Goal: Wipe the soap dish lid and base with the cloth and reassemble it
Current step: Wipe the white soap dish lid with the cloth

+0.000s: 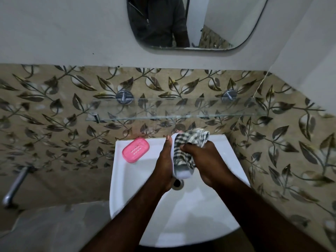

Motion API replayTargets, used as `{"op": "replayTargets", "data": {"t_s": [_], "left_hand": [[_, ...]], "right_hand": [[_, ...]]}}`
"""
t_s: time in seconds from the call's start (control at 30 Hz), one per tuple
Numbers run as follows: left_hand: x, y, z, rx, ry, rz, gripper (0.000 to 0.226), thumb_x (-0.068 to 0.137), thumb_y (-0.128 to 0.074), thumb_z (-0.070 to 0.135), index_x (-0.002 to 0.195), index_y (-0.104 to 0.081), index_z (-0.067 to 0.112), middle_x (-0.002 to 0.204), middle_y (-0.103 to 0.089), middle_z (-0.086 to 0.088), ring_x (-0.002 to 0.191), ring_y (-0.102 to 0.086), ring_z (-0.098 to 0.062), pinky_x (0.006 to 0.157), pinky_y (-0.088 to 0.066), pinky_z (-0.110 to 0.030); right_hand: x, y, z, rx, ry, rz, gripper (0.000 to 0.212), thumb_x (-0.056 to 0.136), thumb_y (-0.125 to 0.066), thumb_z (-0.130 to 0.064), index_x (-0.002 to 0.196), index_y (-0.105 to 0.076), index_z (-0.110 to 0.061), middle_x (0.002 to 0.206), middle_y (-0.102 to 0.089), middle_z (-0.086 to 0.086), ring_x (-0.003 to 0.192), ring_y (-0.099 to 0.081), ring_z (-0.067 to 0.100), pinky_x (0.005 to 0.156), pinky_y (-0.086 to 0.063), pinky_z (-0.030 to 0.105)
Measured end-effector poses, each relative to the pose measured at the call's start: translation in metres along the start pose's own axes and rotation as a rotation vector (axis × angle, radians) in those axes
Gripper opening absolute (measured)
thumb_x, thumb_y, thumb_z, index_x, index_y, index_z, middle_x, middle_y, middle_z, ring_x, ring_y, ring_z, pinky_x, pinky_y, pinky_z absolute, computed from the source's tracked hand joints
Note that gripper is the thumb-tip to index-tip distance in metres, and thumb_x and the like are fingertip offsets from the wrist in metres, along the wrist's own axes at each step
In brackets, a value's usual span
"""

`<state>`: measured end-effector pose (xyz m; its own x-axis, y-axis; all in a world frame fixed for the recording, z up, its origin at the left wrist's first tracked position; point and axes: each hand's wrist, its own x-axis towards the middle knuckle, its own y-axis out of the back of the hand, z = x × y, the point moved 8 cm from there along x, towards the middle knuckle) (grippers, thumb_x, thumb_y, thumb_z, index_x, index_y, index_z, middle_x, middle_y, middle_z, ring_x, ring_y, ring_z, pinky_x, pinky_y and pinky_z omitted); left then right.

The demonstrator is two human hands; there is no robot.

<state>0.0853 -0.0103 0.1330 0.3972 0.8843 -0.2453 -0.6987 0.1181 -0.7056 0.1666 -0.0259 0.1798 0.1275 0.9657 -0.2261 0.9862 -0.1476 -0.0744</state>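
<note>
Over the middle of the white sink, my left hand (164,164) holds a white soap dish part (182,175) from its left side, thumb along its edge. A grey and white checked cloth (183,151) lies inside and over that white part, and my right hand (205,160) grips the cloth and presses it into the part. The pink soap dish part (135,149), with slots in its middle, lies flat on the sink's back left corner, apart from both hands.
The white sink (131,179) has a drain (177,183) just under the white part. A glass shelf (163,110) on two metal pegs juts out above the sink. A mirror (190,24) hangs higher up. A metal tap (15,186) sticks out of the leaf-patterned wall at left.
</note>
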Motion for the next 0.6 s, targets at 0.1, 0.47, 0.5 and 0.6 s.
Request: {"op": "replayTargets", "data": {"t_s": [0.1,0.47,0.5,0.6], "left_hand": [[-0.001,-0.004,0.004,0.021,-0.037,-0.017,0.055,0.099,-0.026,0.048,0.129,-0.055,0.011,0.122,-0.067,-0.01,0.107,-0.066,-0.02,0.091,-0.053,-0.033],[0.002,0.0,0.012,0.048,-0.079,-0.014,0.056,0.091,-0.035,0.051,0.12,-0.065,0.013,0.116,-0.07,-0.011,0.101,-0.068,-0.023,0.089,-0.054,-0.038],[0.003,-0.001,0.01,0.02,-0.073,-0.014,0.054,0.094,-0.032,0.048,0.113,-0.07,0.014,0.113,-0.071,-0.009,0.101,-0.069,-0.021,0.09,-0.053,-0.036],[0.003,0.003,0.018,0.064,-0.078,-0.021,0.056,0.096,-0.034,0.052,0.123,-0.063,0.013,0.121,-0.067,-0.011,0.111,-0.065,-0.022,0.094,-0.052,-0.036]], "right_hand": [[0.0,-0.008,-0.012,0.035,0.072,-0.035,0.02,0.086,-0.065,0.0,0.102,-0.072,-0.009,0.098,-0.076,0.009,0.093,-0.073,0.022,0.088,-0.056,0.038],[0.01,-0.014,-0.022,0.079,-0.074,-0.153,0.023,0.087,-0.061,0.005,0.11,-0.065,0.007,0.106,-0.07,0.027,0.099,-0.069,0.039,0.092,-0.054,0.05],[0.01,-0.015,-0.027,0.085,-0.026,-0.114,0.022,0.086,-0.063,0.004,0.108,-0.066,0.007,0.104,-0.071,0.025,0.098,-0.069,0.038,0.092,-0.054,0.05],[-0.011,-0.022,-0.021,0.024,0.119,-0.02,0.016,0.085,-0.071,-0.005,0.1,-0.073,-0.008,0.096,-0.075,0.015,0.091,-0.073,0.03,0.084,-0.058,0.045]]}}
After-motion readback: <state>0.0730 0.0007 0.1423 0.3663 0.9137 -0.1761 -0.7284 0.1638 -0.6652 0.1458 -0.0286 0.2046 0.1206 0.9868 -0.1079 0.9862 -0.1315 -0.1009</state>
